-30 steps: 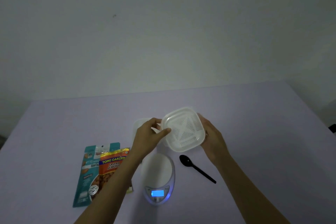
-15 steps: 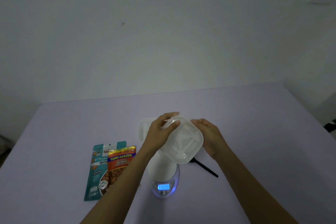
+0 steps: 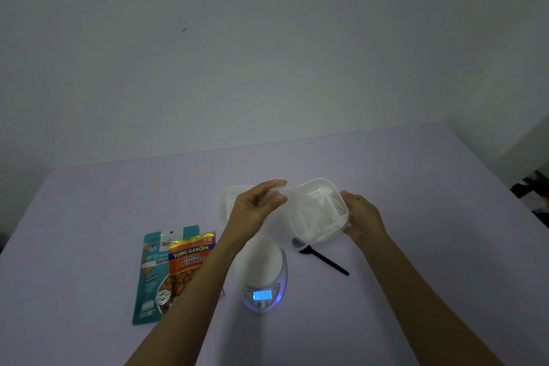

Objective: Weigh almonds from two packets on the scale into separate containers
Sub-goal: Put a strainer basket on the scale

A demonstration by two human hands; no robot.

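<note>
Left hand (image 3: 252, 212) pinches clear cover (image 3: 280, 227) at its far edge. Right hand (image 3: 364, 218) grips slotted container (image 3: 322, 211) at right rim. Both above scale (image 3: 261, 267); spoon (image 3: 326, 261) just right.

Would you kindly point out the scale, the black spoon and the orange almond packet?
scale (image 3: 263, 264): head view, white weighing platform.
black spoon (image 3: 326, 261): head view, middle of the handle.
orange almond packet (image 3: 190, 258): head view, printed front label.

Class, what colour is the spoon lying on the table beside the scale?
Black; the spoon shows best in the head view, right of the scale.
</note>
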